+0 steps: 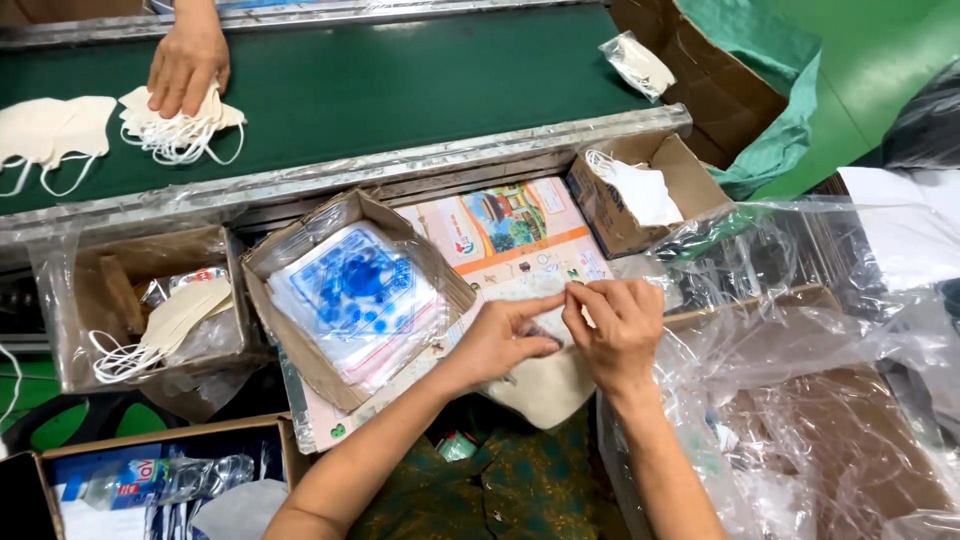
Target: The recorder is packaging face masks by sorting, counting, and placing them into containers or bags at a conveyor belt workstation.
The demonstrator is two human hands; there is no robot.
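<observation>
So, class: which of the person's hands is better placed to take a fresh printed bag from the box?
Probably the left hand: it lies nearer the cardboard box of blue-printed bags. The right hand is farther away.

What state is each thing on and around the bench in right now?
Left hand: fingers pinching the clear bag's edge.
Right hand: fingers pinching the same edge.
Clear bag: holds a cream mask, mouth being worked.
Box of printed bags: open, full.
Box of masks: open, partly filled.
Small box: open, one white mask inside.
Co-worker's hand: pressing a mask pile on the green belt.
</observation>
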